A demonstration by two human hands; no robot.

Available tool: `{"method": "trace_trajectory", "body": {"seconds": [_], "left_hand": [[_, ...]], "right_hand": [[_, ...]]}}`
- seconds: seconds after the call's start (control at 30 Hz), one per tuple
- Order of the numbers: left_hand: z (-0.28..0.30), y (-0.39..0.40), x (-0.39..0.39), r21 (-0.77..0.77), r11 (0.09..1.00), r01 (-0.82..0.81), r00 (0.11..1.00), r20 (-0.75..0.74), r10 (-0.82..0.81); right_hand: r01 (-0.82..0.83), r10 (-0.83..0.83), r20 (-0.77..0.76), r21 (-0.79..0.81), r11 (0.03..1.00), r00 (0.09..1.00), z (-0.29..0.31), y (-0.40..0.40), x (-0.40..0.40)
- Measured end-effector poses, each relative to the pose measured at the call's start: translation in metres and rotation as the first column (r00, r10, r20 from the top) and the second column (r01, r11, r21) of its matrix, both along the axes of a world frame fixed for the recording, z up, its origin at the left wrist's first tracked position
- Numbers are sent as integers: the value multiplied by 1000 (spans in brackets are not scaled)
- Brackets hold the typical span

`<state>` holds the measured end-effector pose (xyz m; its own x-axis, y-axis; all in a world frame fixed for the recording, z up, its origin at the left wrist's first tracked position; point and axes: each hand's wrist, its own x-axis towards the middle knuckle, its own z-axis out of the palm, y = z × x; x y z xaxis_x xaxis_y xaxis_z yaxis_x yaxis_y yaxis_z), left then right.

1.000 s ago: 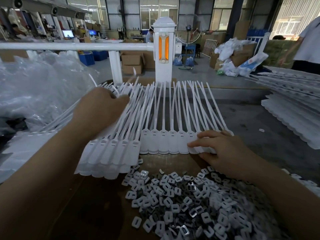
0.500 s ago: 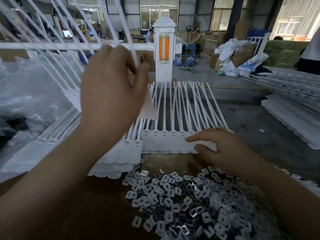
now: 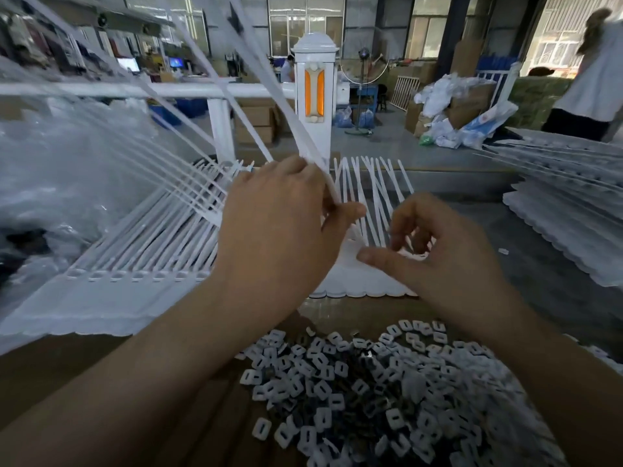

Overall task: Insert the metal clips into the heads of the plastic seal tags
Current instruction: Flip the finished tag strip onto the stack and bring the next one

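The left hand (image 3: 279, 230) holds up a strip of white tags (image 3: 303, 139). Its thumb and fingers pinch the strip near the heads, and the long tails point up and away to the far left. The right hand (image 3: 448, 254) is just beside it, to the right. Its fingers are loosely curled and its thumb sticks out to the left. It hovers over another strip of tags (image 3: 367, 284) that lies flat on the counter (image 3: 556, 291). It is hard to tell if it touches that strip, and it seems to hold nothing.

The pile of clips (image 3: 387, 389) sits near the person, in a brown box (image 3: 101, 365) below both hands. More tags lie in a stack (image 3: 118, 264) on the left, and another stack (image 3: 566, 210) sits far to the right. A crinkly clear bag (image 3: 60, 170) is on the far left. A white post with an orange light (image 3: 315, 92) stands behind the tags.

The step now looks like getting a fresh strip ready, so no clip is going in yet. To do it well, the person should lay the lifted strip flat with its heads toward the clip pile, so each hole is easy to reach. The tails are long and floppy and could catch on the other tags, so the strip should be set down slowly. Then the right hand can pick up one clip at a time and push it straight into a head.
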<state>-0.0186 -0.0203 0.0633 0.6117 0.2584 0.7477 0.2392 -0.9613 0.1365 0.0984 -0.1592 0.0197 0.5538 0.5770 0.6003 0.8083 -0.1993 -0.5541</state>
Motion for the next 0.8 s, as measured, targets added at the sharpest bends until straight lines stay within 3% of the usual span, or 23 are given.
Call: {"method": "trace_trajectory", "body": {"seconds": [0.1,0.17,0.37,0.57,0.67,0.8], "left_hand": [[-4,-1,2,66,997,40,999,-22,-39],[-7,0,3,54,993,104,994,-30,-103],[-3,9,2,-204,901,382,924,100,-369],[-8,37,8,-338,897,286,958,81,-274],[-16,48,11,-312,927,210,976,15,-216],[-31,62,17,-422,905,56,922,-325,-209]], "right_hand": [[-75,91,103,-149,986,991,-4,4,-7],[-104,124,150,-130,986,981,-8,9,-11],[-40,44,-211,24,999,976,-5,7,-1],[121,-111,-431,-4,993,896,1,-3,13],[210,-223,-510,-83,974,831,-2,-5,20],[289,-372,-573,-235,928,730,-8,-11,35]]}}
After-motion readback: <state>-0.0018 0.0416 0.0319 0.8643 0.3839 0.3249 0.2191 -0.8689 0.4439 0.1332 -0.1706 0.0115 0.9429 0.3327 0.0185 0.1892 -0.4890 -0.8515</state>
